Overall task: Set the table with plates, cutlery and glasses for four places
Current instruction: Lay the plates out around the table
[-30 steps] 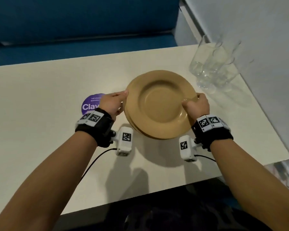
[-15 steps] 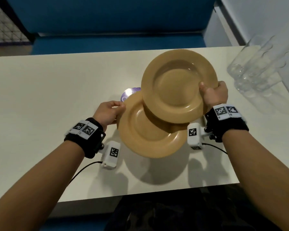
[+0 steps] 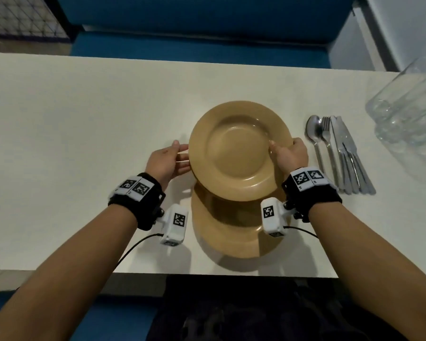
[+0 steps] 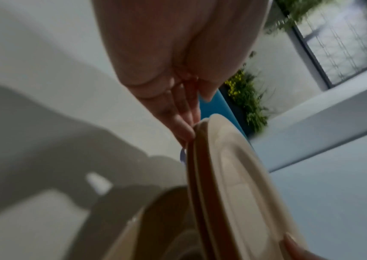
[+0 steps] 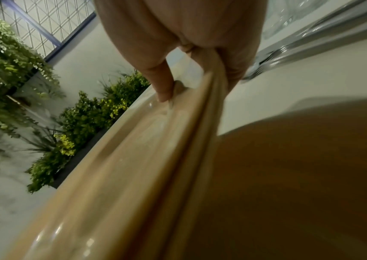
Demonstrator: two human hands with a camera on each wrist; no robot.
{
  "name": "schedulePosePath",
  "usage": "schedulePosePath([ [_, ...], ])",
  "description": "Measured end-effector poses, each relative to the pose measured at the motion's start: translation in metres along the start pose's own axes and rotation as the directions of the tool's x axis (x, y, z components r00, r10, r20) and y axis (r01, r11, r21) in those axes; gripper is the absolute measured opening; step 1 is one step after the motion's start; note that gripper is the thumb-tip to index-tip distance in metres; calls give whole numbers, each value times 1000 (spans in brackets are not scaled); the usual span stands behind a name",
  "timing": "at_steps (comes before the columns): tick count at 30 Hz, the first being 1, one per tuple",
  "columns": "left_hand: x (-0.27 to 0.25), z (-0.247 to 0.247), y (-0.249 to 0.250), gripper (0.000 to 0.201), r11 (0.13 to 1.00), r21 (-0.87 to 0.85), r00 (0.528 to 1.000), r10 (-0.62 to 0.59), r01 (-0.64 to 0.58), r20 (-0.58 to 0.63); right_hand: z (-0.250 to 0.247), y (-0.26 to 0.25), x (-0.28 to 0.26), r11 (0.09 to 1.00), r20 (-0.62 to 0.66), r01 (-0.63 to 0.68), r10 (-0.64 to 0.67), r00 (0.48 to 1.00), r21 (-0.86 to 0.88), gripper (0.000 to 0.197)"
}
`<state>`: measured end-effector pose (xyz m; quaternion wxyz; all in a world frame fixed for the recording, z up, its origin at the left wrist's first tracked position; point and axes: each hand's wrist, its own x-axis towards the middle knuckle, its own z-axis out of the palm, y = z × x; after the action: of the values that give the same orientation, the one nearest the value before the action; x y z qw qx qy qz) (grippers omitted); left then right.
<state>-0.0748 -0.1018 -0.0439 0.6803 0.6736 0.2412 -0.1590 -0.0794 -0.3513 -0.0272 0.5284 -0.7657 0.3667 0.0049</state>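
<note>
A tan plate stack (image 3: 239, 153) hangs above the white table (image 3: 84, 119); its edge looks like two plates (image 4: 240, 176) in the left wrist view. My right hand (image 3: 289, 153) grips its right rim, thumb (image 5: 160, 84) on top and fingers underneath. My left hand (image 3: 167, 161) has straight fingers (image 4: 184, 123) touching the left rim. Another tan plate (image 3: 231, 239) lies flat on the table near the front edge, partly hidden by the held stack. Cutlery (image 3: 340, 153), a spoon, forks and knives, lies bunched to the right.
Several clear glasses (image 3: 408, 114) stand together at the far right of the table. A blue bench (image 3: 194, 43) runs along the far side. The table's left half is bare. The front edge is just below the lying plate.
My right hand has brought the lifted plates from the far right back over the plate left on the table. My left hand left that lower plate and now touches the lifted stack's rim.
</note>
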Motion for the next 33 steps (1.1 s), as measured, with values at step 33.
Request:
schedulePosePath([
  [33, 75, -479, 17, 24, 660, 751, 990, 95, 16, -105, 379, -106, -179, 991, 151, 90, -105, 983, 102, 21],
])
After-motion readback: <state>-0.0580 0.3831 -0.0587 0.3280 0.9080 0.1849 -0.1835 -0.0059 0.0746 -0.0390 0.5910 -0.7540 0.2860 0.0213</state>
